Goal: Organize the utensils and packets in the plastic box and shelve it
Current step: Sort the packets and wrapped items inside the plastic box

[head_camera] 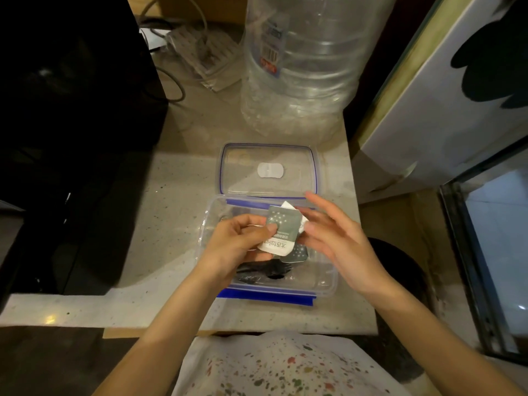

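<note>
Packets (281,231), green-and-white, are being pinched in the left hand (240,244) above the open plastic box (328,281), which is sitting at the counter's (171,178) near right corner. Right hand (337,238) is hovering open beside them, fingers spread, holding nothing; black forks (265,271) are lying inside the box, with the lid (268,170) lying flat just behind it.

Left hand (237,238) pinches packets (281,232) over the plastic box (325,281).

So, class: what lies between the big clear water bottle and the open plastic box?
In the head view, the box's clear lid lies flat on the counter, between the water bottle and the plastic box.
</note>
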`<action>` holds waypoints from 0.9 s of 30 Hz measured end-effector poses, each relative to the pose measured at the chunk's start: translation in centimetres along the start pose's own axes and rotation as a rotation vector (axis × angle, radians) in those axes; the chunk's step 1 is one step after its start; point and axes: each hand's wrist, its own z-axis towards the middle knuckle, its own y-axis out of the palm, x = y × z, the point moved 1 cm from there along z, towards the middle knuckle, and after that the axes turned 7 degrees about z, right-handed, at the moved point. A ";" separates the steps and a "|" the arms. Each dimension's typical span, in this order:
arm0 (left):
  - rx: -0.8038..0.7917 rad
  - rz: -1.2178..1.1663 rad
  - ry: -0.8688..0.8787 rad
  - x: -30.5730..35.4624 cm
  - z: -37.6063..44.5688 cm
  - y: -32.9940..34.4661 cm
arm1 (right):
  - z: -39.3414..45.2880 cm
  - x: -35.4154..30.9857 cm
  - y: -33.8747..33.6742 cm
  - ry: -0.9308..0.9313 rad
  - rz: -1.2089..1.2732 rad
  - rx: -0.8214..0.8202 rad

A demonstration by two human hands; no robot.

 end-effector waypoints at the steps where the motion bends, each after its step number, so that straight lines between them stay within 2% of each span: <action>1: 0.017 -0.008 0.014 -0.1 0.0 0.1 | -0.1 0.2 0.1 0.039 0.034 0.020; 7: 0.124 0.109 0.120 -0.2 -0.2 -0.1 | -0.1 0.3 0.0 0.035 -0.037 0.102; 10: 0.176 0.206 0.170 0.0 -0.2 -0.9 | 0.1 -0.9 -0.9 -0.044 -0.124 0.172; 15: 0.098 0.501 0.214 0.4 0.2 -1.6 | 1.4 -3.1 -2.6 -0.137 -0.270 0.226; 17: -0.022 0.555 0.220 0.7 0.5 -1.7 | 2.0 -3.7 -2.4 -0.115 -0.322 0.100; 19: -0.169 0.561 0.212 1.0 1.0 -1.6 | 2.3 -4.3 -1.9 -0.062 -0.394 -0.113; 22: -0.248 0.569 0.224 1.2 1.5 -1.4 | 2.8 -4.9 -0.5 -0.036 -0.586 -0.355; 25: -0.250 0.479 0.200 0.9 1.9 -1.0 | 3.1 -4.3 1.1 -0.073 -0.726 -0.443; 27: -0.253 0.327 0.125 0.3 2.0 -0.8 | 3.0 -3.4 1.8 -0.113 -0.704 -0.384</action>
